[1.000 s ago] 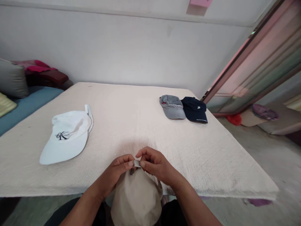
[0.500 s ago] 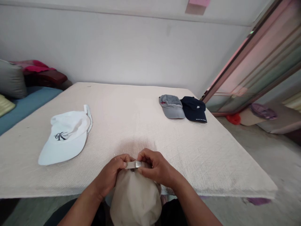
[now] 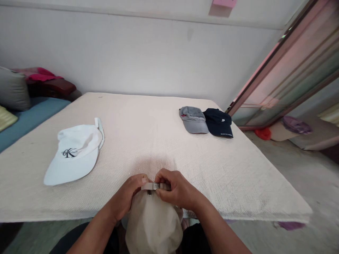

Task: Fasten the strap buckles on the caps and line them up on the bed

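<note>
A beige cap (image 3: pixel 154 222) is held at the table's front edge, its crown toward me and its back strap (image 3: pixel 147 186) uppermost. My left hand (image 3: pixel 129 192) is closed on the left end of that strap, thumb on top. With thumb and fingertips, my right hand (image 3: pixel 176 187) pinches the strap beside its small metal buckle (image 3: pixel 156 186). Below the buckle shows a small eyelet or slot in the cap. The cap's brim is mostly hidden beneath the crown.
A white cap (image 3: pixel 76 151) lies on the cloth-covered table (image 3: pixel 137 123) at left. Toward the back right, a grey cap (image 3: pixel 194 121) touches a navy cap (image 3: pixel 218 123). Cushions (image 3: pixel 13 90) rest on a blue seat at far left. A glass sliding door (image 3: pixel 286 70) stands at right.
Both hands stay at the strap with slight finger shifts; the left thumb has lifted a little. The buckle has tilted slightly. The other caps have not moved.
</note>
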A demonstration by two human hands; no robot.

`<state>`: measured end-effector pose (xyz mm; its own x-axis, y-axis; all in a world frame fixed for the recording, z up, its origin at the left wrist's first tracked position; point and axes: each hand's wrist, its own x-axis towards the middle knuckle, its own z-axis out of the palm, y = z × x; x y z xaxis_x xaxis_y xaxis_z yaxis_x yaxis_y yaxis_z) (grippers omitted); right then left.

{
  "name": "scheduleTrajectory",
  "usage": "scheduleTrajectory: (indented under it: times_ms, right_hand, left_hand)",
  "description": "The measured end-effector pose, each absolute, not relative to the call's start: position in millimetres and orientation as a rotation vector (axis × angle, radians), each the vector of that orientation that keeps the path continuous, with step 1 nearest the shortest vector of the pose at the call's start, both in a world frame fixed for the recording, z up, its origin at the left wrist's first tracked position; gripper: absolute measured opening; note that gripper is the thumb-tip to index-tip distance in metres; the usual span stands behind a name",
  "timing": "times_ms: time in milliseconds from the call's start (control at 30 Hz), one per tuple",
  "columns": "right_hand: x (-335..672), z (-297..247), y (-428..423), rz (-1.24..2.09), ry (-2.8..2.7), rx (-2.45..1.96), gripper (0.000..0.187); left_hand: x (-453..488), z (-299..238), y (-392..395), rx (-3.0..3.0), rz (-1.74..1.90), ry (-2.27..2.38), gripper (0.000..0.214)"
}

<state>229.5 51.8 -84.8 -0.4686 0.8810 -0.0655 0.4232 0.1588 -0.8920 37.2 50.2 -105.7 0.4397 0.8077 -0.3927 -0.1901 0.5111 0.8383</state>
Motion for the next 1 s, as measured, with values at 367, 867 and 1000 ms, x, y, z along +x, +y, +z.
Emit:
scheduleTrajectory:
  times_ms: [367, 867, 1000]
  right_hand:
    - [229.6, -87.7, 51.4, 1.280, -1.965, -1.230, 0.014]
    - [228.7, -91.1, 50.5, 1.291, -1.958, -1.220, 0.018]
    - [227.9, -95.1, 51.8, 1.377, -1.892, -1.155, 0.019]
  left_hand:
    - [39.8, -109.2, 47.9, 0.795, 0.689, 0.933, 0.033]
    - [41.9, -109.4, 44.7, 0.785, 0.588, 1.001, 0.025]
    - [43.6, -111.4, 44.2, 0.767, 0.618, 1.039, 0.024]
